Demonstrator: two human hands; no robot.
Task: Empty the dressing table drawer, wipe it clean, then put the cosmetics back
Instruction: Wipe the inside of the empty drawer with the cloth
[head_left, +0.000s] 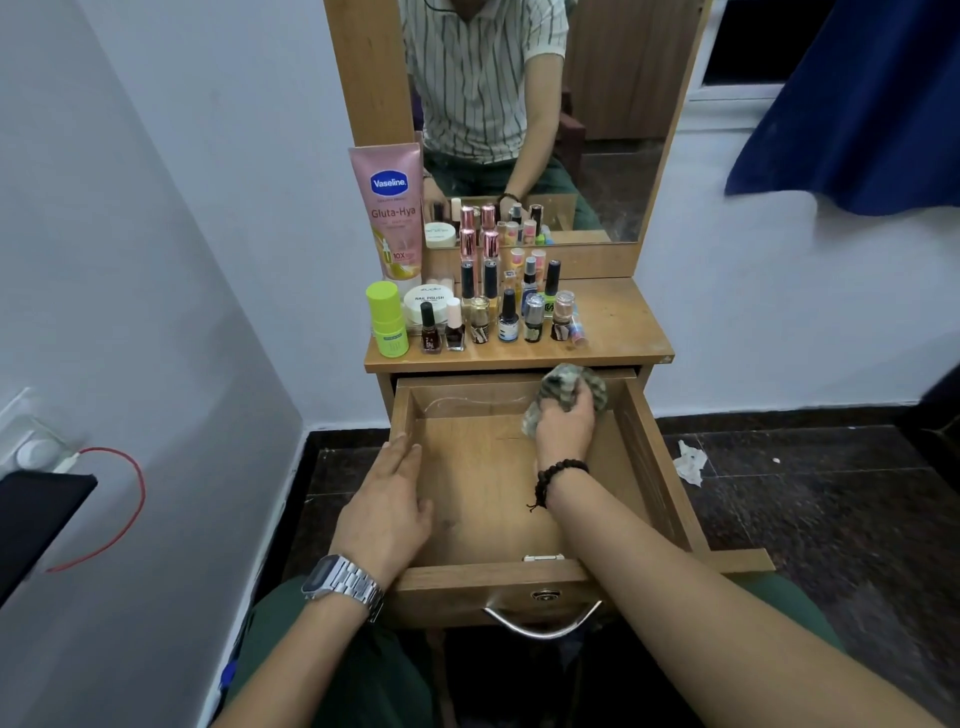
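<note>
Because the cloth (566, 397) is soft and bunches up, it is best taken as a wad in the fist, and that is how the right hand (565, 423) has it, fingers curled round the crumpled cloth and pressing it against the far right corner of the drawer (467, 499). Light and limp, it should follow the corners easily but needs firm pressure to scrub. The left hand (387, 506) lies with straight fingers on the drawer's left wall, holding nothing, probably steadying it. Nothing but the cloth and the hand is inside the drawer; its wooden floor shows bare. Behind the drawer, on the tabletop (618, 332), stand the cosmetics: small glass polish bottles (496, 317), likely slippery and breakable, a green stick (387, 319), a white jar (427, 304) and a tall pink tube (390, 208).
</note>
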